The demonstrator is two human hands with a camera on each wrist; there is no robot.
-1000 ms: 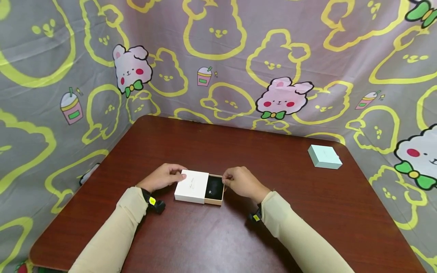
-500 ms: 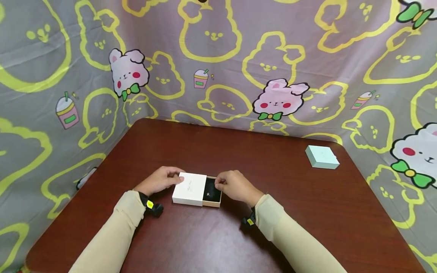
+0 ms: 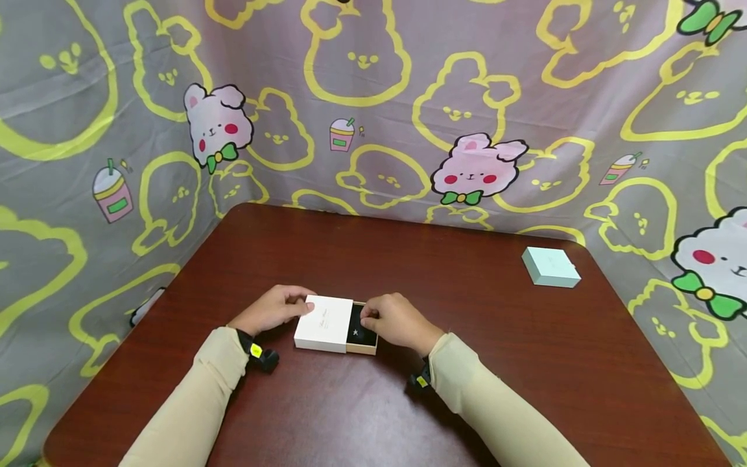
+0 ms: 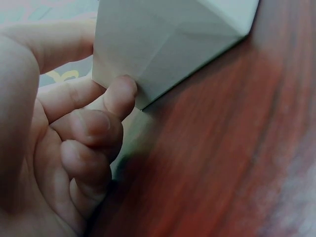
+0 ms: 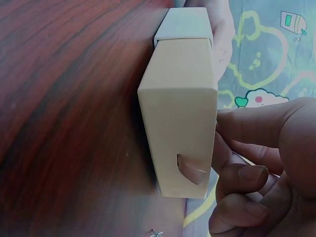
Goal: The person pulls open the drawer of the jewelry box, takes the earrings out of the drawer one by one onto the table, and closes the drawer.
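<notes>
A flat white box sleeve with small printed script lies on the table, its tan drawer sticking out to the right. Black lining fills the open part, with a small silver star on it. My left hand grips the sleeve's left end, thumb on top; in the left wrist view its fingers touch the white corner. My right hand is over the drawer, thumb and forefinger at the black lining; whether they pinch anything is hidden. A ribbon tab shows on the drawer's end.
A pale mint box sits closed at the table's far right corner. The dark red-brown table is backed by a patterned curtain on the left, rear and right.
My right hand has moved left from the drawer's right end to over the black lining. The left hand keeps its hold on the sleeve. The whole view has shifted slightly.
</notes>
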